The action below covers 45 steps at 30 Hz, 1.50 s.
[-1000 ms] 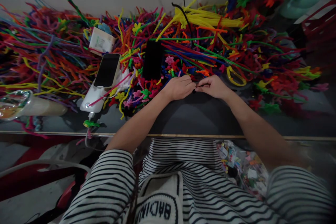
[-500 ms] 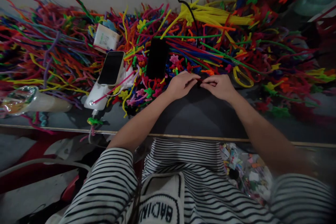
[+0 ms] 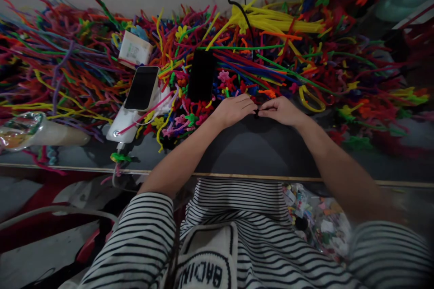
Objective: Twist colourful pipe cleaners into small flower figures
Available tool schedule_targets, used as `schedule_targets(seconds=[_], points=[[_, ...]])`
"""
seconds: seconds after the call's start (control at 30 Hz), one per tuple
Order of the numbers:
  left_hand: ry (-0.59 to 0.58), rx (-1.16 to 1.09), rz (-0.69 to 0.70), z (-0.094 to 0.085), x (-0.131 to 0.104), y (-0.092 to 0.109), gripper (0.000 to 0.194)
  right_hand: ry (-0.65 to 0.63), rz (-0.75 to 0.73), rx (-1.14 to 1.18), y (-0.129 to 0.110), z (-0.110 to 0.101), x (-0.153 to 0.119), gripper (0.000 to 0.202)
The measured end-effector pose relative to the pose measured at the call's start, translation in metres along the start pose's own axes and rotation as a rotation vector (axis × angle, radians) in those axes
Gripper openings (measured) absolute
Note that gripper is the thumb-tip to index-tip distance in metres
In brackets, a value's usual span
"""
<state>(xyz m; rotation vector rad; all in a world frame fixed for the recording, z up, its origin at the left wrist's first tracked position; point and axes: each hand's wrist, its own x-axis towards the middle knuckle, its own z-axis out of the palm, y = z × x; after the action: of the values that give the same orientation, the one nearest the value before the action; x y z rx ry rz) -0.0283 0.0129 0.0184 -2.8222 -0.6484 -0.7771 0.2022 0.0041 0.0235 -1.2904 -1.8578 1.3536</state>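
Note:
My left hand (image 3: 233, 110) and my right hand (image 3: 283, 110) rest knuckles up on the dark tabletop (image 3: 257, 149), fingertips meeting. Between the fingertips both hands pinch a small dark piece of pipe cleaner (image 3: 257, 112), mostly hidden by the fingers. Just beyond the hands lies a big heap of coloured pipe cleaners (image 3: 264, 61) and small twisted flower shapes (image 3: 190, 119).
Two phones lie on the heap: a light-cased one (image 3: 141, 87) on a white power bank (image 3: 119, 125), and a black one (image 3: 201, 75). A white carton (image 3: 134, 49) sits behind them. A plastic-wrapped roll (image 3: 37, 132) lies at left. A bag of scraps (image 3: 318, 221) sits below the table edge.
Both hands stay together at the same spot; the fingers shifted slightly around the small piece. The camera view drifted a little.

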Motion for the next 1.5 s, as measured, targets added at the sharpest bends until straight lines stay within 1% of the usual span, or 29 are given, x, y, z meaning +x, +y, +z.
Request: schedule_targets(seconds=[0.13, 0.27, 0.4, 0.53, 0.6, 0.7, 0.8, 0.87, 0.93, 1.0, 1.07, 1.17, 1.27, 1.4, 1.5], points=[[-0.052, 0.013, -0.044, 0.002, 0.003, 0.003, 0.033, -0.003, -0.01, -0.042, -0.001, 0.002, 0.0, 0.038], [-0.07, -0.012, -0.079, 0.004, 0.002, 0.005, 0.03, 0.016, -0.031, -0.096, -0.006, 0.006, -0.002, 0.043], [-0.081, -0.034, -0.13, 0.003, 0.001, 0.008, 0.031, 0.066, -0.045, -0.116, -0.01, 0.01, -0.005, 0.044], [-0.108, -0.059, -0.21, 0.003, 0.002, 0.013, 0.031, 0.135, -0.079, -0.222, -0.011, 0.013, -0.007, 0.041], [-0.096, -0.096, -0.295, 0.004, 0.003, 0.017, 0.029, 0.169, -0.102, -0.265, -0.011, 0.013, -0.007, 0.039], [-0.055, -0.21, -0.482, 0.008, 0.005, 0.022, 0.024, 0.216, -0.113, -0.291, -0.011, 0.014, -0.008, 0.037], [-0.056, -0.348, -0.662, 0.01, 0.01, 0.024, 0.021, 0.258, -0.131, -0.359, -0.012, 0.016, -0.009, 0.033], [-0.063, -0.419, -0.751, 0.01, 0.012, 0.024, 0.021, 0.288, -0.173, -0.41, -0.014, 0.019, -0.011, 0.028], [-0.047, -0.491, -0.808, 0.009, 0.014, 0.023, 0.021, 0.323, -0.208, -0.425, -0.015, 0.02, -0.012, 0.025], [-0.014, -0.583, -0.824, 0.007, 0.014, 0.022, 0.022, 0.356, -0.209, -0.403, -0.014, 0.02, -0.012, 0.025], [0.017, -0.678, -0.811, 0.005, 0.014, 0.02, 0.024, 0.373, -0.187, -0.353, -0.011, 0.018, -0.01, 0.026], [0.056, -0.784, -0.806, 0.005, 0.012, 0.019, 0.027, 0.366, -0.167, -0.267, -0.004, 0.015, -0.005, 0.028], [0.089, -0.881, -0.833, 0.007, 0.011, 0.017, 0.028, 0.355, -0.161, -0.202, 0.002, 0.013, -0.001, 0.028], [0.078, -0.995, -0.847, 0.01, 0.011, 0.012, 0.023, 0.328, -0.144, -0.147, 0.004, 0.012, 0.0, 0.029], [0.035, -0.961, -0.843, 0.011, 0.011, 0.007, 0.021, 0.292, -0.125, -0.128, 0.002, 0.012, 0.0, 0.029]])
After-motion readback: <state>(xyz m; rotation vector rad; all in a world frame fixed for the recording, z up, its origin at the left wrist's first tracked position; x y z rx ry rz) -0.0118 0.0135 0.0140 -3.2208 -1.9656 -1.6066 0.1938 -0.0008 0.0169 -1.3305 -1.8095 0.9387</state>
